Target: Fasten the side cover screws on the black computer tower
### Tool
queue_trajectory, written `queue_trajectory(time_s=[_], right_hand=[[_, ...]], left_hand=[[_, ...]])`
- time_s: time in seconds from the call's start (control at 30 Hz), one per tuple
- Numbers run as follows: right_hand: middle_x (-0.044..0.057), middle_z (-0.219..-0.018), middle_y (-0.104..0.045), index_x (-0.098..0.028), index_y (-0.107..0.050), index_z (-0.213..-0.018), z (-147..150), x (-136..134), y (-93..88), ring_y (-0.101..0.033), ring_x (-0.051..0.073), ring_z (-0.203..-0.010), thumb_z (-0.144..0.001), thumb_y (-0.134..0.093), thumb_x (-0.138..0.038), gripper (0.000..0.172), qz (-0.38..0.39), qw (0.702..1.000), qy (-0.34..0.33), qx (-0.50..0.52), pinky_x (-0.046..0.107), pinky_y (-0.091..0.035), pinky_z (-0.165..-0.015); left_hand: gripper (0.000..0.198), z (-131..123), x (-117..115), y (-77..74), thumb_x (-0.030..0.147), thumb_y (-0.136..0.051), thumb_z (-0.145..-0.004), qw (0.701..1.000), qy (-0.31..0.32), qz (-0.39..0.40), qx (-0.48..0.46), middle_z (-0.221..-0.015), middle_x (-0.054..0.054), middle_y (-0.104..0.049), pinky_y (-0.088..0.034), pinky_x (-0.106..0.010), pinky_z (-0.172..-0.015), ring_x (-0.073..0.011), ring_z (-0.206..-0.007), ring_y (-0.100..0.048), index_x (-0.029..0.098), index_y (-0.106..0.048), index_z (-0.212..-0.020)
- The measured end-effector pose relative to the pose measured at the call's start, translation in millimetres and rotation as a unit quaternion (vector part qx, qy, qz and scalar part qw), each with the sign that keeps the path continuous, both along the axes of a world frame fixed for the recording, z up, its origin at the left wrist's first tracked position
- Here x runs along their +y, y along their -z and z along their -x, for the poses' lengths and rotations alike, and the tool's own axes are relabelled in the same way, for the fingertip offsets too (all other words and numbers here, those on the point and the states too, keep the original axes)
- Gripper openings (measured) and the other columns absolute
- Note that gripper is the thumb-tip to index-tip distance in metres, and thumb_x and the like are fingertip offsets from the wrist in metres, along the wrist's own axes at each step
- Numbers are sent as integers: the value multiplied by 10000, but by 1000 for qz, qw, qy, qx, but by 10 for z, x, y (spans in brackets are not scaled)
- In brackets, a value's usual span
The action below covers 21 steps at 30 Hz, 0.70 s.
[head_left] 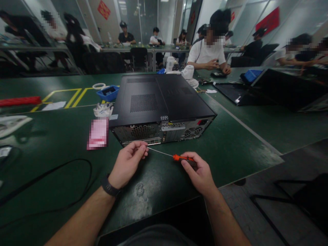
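Observation:
A screwdriver with an orange and black handle and a long thin shaft is held between my two hands. My right hand is closed around its handle. The fingers of my left hand pinch the tip end of the shaft; whether a screw sits there is hidden by the fingers. Just beyond my hands a black desktop computer case lies on its side on the green table. Its rear panel, with vents, slots and a power socket, faces me.
Left of the case are a pink packet, white gloves, a blue bin and a tape roll. A black cable curves across the left. A white fan stands behind; a co-worker sits across the table.

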State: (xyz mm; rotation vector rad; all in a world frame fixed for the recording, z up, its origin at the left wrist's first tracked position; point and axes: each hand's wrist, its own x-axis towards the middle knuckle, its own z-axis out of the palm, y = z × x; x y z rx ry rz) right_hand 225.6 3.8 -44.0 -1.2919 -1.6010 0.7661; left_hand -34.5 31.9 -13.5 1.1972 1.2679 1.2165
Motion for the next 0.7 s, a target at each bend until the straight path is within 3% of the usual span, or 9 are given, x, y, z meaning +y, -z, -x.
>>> queue_trajectory(time_s=[0.27, 0.7], right_hand=[[32, -933, -716, -243, -689, -1025, 2, -1, -9, -663, 172, -797, -928, -638, -407, 198, -9, 1000, -4, 0, 316, -546, -794], [27, -910, -726, -244, -695, -1000, 15, -13, -26, -669, 169, -775, -922, -647, -396, 177, -33, 999, 14, -5, 304, -558, -759]], left_hand=[[391, 4, -1, 39, 507, -736, -846, 1000, -2, -10, -3, -861, -23, -697, -514, -269, -734, -129, -764, -630, 168, -694, -1036], [450, -36, -11, -20, 548, -762, -803, 1000, -17, -8, -5, -846, -28, -701, -523, -273, -729, -131, -753, -636, 165, -689, -1029]])
